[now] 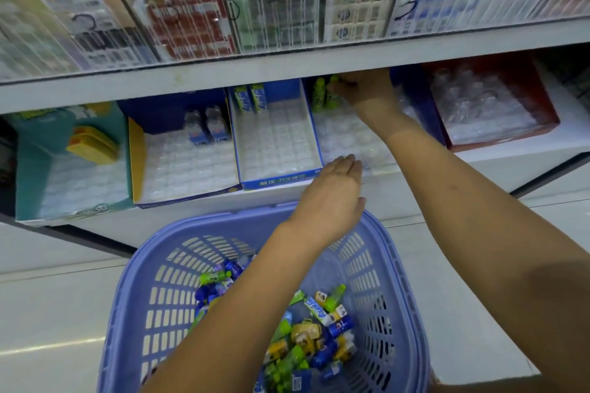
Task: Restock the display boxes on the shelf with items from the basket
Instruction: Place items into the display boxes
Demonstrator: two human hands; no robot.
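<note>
A blue plastic basket [153, 297] below the shelf holds several small green, blue and yellow items [306, 335]. My right hand [367, 88] reaches deep into a display box with a clear tray [348, 137], fingers curled on a green bottle [332, 91] beside another green bottle [318, 94] at the back. My left hand [332, 195] hovers flat, fingers straight, over the basket's far rim and the box's front edge, holding nothing.
Left of that box stand a blue-and-white box [281, 180] with two upright cartons, a box with two blue bottles [207, 128], and a teal box with yellow items [92, 145]. A red box [498, 137] is at right. The upper shelf edge [287, 68] overhangs closely.
</note>
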